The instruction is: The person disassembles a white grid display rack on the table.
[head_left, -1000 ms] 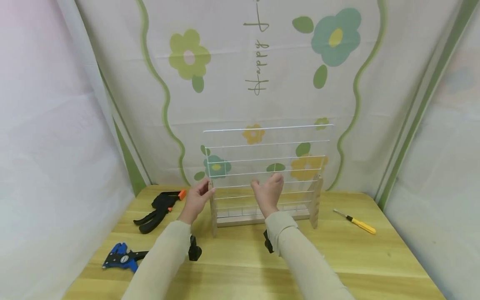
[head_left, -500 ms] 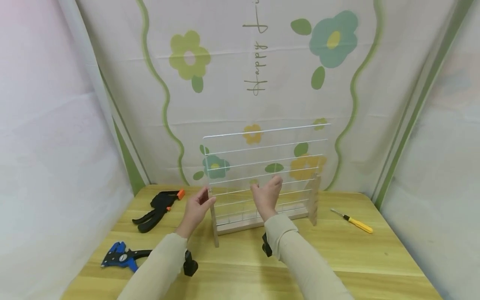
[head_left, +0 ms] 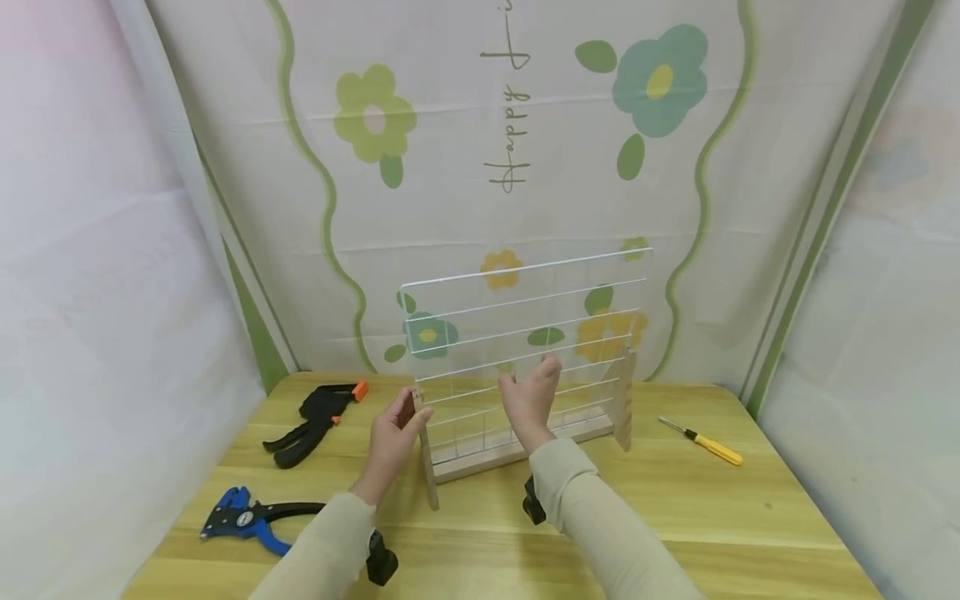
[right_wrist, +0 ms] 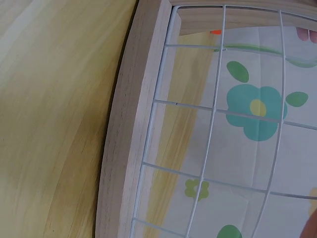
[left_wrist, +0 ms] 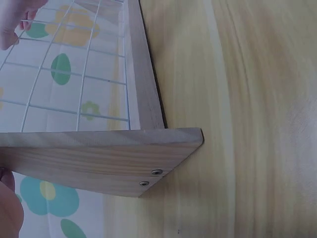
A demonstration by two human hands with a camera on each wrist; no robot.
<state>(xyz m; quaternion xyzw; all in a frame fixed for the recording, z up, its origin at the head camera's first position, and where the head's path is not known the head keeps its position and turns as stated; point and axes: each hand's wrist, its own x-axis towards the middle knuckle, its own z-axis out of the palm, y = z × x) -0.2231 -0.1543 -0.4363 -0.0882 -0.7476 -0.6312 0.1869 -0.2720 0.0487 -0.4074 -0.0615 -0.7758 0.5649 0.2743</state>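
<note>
A white wire grid [head_left: 525, 267] stands upright in a wooden frame, with a bottom rail [head_left: 487, 461] and a side panel at either end. My left hand [head_left: 393, 435] pinches the upper part of the left side panel [head_left: 429, 471] between thumb and fingers. At the middle of the grid, my right hand [head_left: 529, 400] grips the wires, its thumb apart from the curled fingers. Two screw heads show low on the side panel [left_wrist: 99, 166] in the left wrist view. From the right wrist, the grid meets the wooden rail [right_wrist: 133, 119]; only bits of the hands show there.
A black clamp with orange tips [head_left: 318, 421] lies on the table [head_left: 465, 550] at the left. Nearer is a blue and black wire stripper [head_left: 251, 517], partly behind the left sleeve. A yellow-handled screwdriver [head_left: 712, 446] lies right. A flowered curtain [head_left: 450, 192] hangs behind.
The left end of the rack has swung toward me, so it now stands at an angle. My left hand has come nearer with it; the right hand keeps its hold and shifts little.
</note>
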